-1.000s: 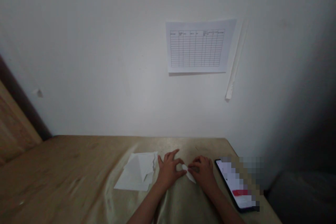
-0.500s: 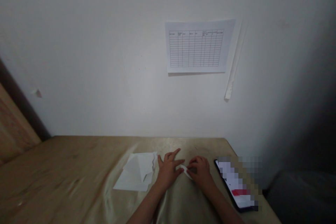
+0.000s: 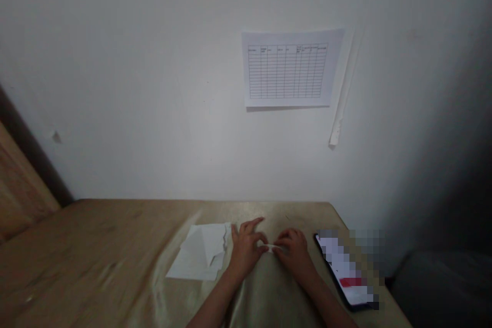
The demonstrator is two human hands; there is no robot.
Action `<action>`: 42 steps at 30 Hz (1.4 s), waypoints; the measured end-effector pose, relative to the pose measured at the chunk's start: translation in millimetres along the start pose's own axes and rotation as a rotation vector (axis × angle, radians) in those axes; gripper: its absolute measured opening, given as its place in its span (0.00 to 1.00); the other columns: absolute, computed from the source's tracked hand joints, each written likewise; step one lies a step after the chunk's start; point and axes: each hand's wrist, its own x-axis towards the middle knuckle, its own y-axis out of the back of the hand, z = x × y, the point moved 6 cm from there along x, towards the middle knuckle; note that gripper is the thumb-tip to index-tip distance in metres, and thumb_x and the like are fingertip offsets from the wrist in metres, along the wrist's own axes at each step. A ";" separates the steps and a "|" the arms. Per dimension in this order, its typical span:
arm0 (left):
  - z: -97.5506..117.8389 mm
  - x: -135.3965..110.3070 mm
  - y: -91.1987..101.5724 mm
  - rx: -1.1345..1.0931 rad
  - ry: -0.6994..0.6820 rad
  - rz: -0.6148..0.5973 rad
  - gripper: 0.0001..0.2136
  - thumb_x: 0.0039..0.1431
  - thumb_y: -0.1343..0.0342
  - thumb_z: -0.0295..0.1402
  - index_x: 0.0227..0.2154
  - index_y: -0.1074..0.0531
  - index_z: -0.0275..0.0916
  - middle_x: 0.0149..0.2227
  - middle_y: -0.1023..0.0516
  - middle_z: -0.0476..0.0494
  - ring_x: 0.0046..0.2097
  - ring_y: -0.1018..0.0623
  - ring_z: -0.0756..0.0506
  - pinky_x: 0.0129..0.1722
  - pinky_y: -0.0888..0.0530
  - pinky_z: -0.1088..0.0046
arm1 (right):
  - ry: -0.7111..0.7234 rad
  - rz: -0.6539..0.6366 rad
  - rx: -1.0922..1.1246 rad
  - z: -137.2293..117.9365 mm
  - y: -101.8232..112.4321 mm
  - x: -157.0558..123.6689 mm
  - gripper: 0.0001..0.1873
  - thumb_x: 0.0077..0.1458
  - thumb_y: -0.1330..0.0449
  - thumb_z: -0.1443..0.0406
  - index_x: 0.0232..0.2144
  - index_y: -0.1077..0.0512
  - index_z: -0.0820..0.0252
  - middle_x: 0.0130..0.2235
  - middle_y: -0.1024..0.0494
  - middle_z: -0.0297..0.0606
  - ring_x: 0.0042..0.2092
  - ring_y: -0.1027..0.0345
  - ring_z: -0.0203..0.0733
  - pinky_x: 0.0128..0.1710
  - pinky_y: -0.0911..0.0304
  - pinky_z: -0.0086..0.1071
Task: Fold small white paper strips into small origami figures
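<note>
Both of my hands rest on a tan cloth-covered table near its far edge. A small white folded piece of paper lies between them. My left hand pinches its left end with thumb and forefinger while the other fingers are raised. My right hand is curled over the right end, fingertips pressed on it. Most of the paper is hidden by the fingers.
A stack of white torn paper sheets lies left of my left hand. A phone with a lit screen lies to the right near the table's edge. A printed grid sheet hangs on the white wall. A wooden board stands far left.
The small paper was a longer white strip sticking out toward me; now it is folded smaller and almost covered between my fingertips. Both hands stayed in place.
</note>
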 end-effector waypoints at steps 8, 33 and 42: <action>1.1 -1.1 4.4 -0.024 -0.017 0.046 0.07 0.57 0.34 0.33 0.37 0.18 0.55 0.64 0.30 0.51 0.64 0.34 0.35 0.66 0.60 0.31 | 0.096 0.067 -0.119 -10.5 18.3 -1.8 0.07 0.57 0.37 0.66 0.31 0.19 0.49 0.43 0.20 0.35 0.56 0.35 0.49 0.69 0.69 0.58; -2.7 -4.6 -3.7 0.092 0.050 -0.016 0.10 0.58 0.35 0.42 0.42 0.19 0.54 0.65 0.32 0.46 0.66 0.36 0.31 0.65 0.63 0.27 | 0.216 -0.161 -0.039 -37.2 17.2 -11.6 0.15 0.59 0.45 0.68 0.37 0.19 0.47 0.45 0.19 0.33 0.58 0.35 0.45 0.70 0.77 0.58; -0.8 -3.7 -4.7 0.049 0.061 -0.039 0.01 0.57 0.34 0.38 0.32 0.18 0.53 0.68 0.37 0.51 0.67 0.38 0.32 0.63 0.60 0.26 | 0.137 -0.195 0.081 -24.3 10.1 -6.5 0.17 0.56 0.45 0.68 0.39 0.19 0.45 0.46 0.17 0.34 0.60 0.34 0.48 0.68 0.78 0.63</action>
